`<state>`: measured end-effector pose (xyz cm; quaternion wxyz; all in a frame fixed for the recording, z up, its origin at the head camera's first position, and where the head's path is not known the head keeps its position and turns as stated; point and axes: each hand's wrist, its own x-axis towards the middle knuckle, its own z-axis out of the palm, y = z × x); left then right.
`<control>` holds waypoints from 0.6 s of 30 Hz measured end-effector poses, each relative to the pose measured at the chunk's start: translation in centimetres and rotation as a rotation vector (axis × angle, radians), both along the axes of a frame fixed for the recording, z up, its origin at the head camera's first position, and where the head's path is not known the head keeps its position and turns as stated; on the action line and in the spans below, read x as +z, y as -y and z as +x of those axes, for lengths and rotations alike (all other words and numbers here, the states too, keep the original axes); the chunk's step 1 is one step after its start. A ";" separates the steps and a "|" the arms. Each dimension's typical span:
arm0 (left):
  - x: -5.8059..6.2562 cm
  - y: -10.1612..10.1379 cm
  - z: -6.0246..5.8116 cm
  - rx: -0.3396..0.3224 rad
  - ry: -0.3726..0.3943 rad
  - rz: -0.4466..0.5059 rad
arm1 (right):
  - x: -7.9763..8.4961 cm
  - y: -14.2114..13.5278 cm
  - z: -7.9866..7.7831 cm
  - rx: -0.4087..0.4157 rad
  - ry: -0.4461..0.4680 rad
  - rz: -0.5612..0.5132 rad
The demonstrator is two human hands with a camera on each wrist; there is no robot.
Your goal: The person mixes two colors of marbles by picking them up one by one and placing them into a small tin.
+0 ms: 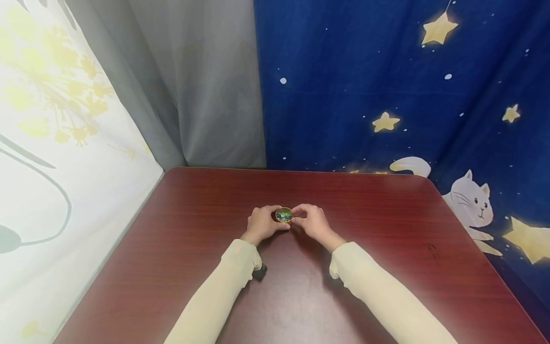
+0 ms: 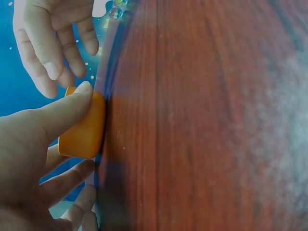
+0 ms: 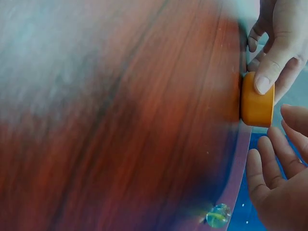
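Note:
A small orange cup (image 2: 86,127) stands on the dark red table, gripped by my left hand (image 1: 261,223) with thumb on the near side and fingers round the far side. Green and blue glassy marbles (image 1: 283,215) show inside it in the head view. My right hand (image 1: 312,221) is at the cup's right rim, its fingers loosely bent and apart in both wrist views, with no object seen between them. A clear marble with a yellow-green swirl (image 3: 218,215) lies on the table near the right hand, and clear marbles (image 2: 115,13) show at the top of the left wrist view.
The glossy wooden table (image 1: 206,196) has rounded far corners. Behind it hang a grey curtain (image 1: 215,86) and a blue curtain (image 1: 326,95) with stars and a cat. White patterned cloth (image 1: 56,191) hangs at the left. A dark device (image 1: 259,272) sits at my left wrist.

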<state>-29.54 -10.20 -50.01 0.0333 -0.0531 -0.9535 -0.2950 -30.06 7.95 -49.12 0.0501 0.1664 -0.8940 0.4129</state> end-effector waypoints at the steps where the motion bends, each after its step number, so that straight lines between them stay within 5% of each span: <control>1: 0.0 0.0 0.0 0.001 0.001 0.000 | 0.1 0.0 0.0 0.000 -0.002 0.001; 18: -0.2 0.0 -0.1 0.004 0.007 -0.009 | 0.3 -1.7 0.5 0.060 -0.028 -0.043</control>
